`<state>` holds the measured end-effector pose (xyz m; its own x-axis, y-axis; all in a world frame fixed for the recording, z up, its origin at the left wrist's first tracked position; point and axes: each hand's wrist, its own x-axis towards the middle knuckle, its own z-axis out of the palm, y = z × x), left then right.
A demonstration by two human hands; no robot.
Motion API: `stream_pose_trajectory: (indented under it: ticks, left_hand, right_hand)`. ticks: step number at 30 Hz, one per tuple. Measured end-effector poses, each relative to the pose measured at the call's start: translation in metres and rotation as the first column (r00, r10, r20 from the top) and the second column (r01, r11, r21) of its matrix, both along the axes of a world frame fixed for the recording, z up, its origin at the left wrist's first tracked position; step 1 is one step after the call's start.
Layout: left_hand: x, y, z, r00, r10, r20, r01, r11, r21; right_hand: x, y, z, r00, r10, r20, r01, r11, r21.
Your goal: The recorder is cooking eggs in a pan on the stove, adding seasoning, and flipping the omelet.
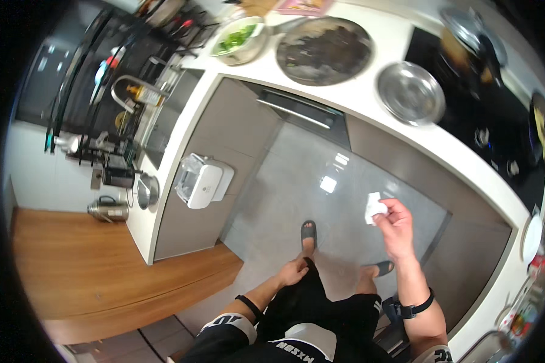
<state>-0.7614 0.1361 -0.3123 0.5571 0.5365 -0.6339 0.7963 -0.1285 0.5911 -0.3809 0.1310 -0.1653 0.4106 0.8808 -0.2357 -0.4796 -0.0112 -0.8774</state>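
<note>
My right hand [396, 227] is raised over the grey floor, its thumb and fingers pinching a small white crumpled piece of paper or tissue [374, 208]. My left hand [293, 272] hangs low by my thigh, against the black shorts, with its fingers curled; whether anything is inside them cannot be told. A white bin with a plastic bag in it [205, 183] hangs on the cabinet door to the left. On the counter ahead are a bowl of chopped greens [237, 40], a round dark-stained board [324, 51] and an empty metal bowl [410, 93].
A black cooktop [477, 122] with pans is at the right. At the left are a sink [170, 120] with a curved faucet [122, 93], a black kettle [119, 177], a small metal bowl [147, 191] and a metal thermos jug [108, 211]. A wooden surface [118, 272] lies lower left.
</note>
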Motion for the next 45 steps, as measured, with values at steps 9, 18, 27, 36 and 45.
stream_pose_trajectory:
  ticks: [9,18,27,36,45]
  left_hand:
    - [-0.224,0.033,-0.025,0.817,0.57,-0.086,-0.572,0.82,-0.002]
    - [-0.361,-0.006,-0.029,0.499,0.784,-0.37,-0.811,0.573,0.121]
    - [-0.339,0.07,-0.074,0.578,0.8,-0.16,-0.808,0.535,-0.248]
    - [-0.154,0.243,-0.061,0.96,0.28,0.021,-0.249,0.882,-0.4]
    - [0.086,0.238,-0.005,0.825,-0.561,-0.061,0.564,0.813,0.149]
  right_hand:
    - [-0.286,0.27,0.128,0.796,-0.166,0.582,-0.252,0.784,0.568]
    - [-0.478,0.415,-0.034,0.358,0.106,0.928,-0.576,0.807,0.13]
    - [-0.214,0.28,0.04,0.247,0.525,0.815,-0.335,0.835,-0.436]
    - [0.046,0.0,0.144,0.254,-0.082,0.964,0.513,0.856,-0.062]
    - [0.293,-0.206,0.141,-0.099,-0.144,0.985,0.932,0.332,0.142]
